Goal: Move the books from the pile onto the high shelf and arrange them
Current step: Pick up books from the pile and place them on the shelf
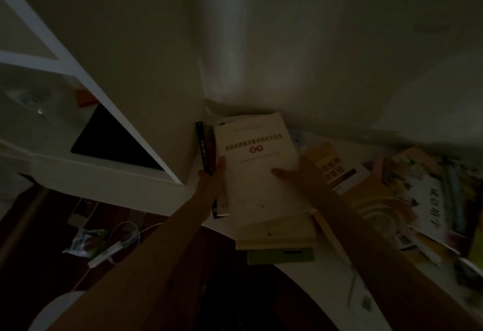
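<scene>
Books everywhere and super dim lighting here. The cream book [257, 166] with red lettering sits on top of the pile on the white table [321, 278], close to the far wall. Left hand [213, 176] grips its left edge, thumb on the cover, pressed next to a black book [205, 147] standing on edge. Right hand [300, 174] lies on the cover with the thumb out; can't tell if the fingers curl round the right edge. More colourful books [418, 194] sprawl off to the right. White shelf unit [86, 90] on the left holds something dark, cables [115, 247] on the floor below.
</scene>
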`<state>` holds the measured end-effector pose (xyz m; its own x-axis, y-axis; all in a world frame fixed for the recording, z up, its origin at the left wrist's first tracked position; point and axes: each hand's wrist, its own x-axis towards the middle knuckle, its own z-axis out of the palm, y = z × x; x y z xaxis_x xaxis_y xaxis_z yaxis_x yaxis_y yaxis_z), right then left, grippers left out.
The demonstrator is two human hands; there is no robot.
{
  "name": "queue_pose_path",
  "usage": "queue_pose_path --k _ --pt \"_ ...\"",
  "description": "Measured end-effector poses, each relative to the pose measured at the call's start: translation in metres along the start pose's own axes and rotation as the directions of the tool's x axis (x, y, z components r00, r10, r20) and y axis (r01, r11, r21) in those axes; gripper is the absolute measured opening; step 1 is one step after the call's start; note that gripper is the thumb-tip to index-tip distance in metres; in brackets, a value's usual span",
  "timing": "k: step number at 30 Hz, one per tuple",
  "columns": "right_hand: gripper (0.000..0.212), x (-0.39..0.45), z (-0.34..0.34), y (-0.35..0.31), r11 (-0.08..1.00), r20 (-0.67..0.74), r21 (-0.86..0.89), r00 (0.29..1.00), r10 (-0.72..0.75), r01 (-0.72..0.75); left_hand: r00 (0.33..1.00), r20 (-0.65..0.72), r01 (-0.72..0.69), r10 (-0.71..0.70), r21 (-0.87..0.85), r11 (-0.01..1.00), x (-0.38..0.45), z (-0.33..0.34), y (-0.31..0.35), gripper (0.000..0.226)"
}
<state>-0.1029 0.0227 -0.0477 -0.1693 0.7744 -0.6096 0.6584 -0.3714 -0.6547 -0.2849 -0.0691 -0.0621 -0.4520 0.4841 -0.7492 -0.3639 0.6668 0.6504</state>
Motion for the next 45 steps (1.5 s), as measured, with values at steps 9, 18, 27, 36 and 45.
queue_pose_path --k 9,18,27,36,45 --pt "0.071 0.002 0.007 -0.021 0.982 0.011 0.190 1.000 -0.007 0.005 0.985 0.138 -0.097 0.101 -0.031 0.995 0.002 -0.010 0.007 0.078" --pt "0.023 -0.020 -0.002 -0.014 0.827 0.178 0.555 0.984 -0.014 -0.088 0.968 0.241 -0.050 0.068 -0.080 0.996 -0.014 -0.019 0.019 0.046" --pt "0.036 -0.064 -0.027 0.005 0.811 0.189 0.584 0.967 -0.172 0.030 0.744 0.666 -0.089 0.048 0.028 0.996 -0.049 -0.030 0.025 0.082" --pt "0.033 -0.112 -0.010 0.016 0.655 0.111 0.754 0.991 -0.072 -0.037 0.659 0.746 -0.076 0.095 -0.059 0.995 -0.085 -0.028 0.041 0.045" --pt "0.038 -0.165 -0.017 0.001 0.511 0.083 0.859 0.994 -0.067 -0.038 0.526 0.842 -0.285 0.121 0.040 0.958 -0.127 -0.032 0.079 0.068"
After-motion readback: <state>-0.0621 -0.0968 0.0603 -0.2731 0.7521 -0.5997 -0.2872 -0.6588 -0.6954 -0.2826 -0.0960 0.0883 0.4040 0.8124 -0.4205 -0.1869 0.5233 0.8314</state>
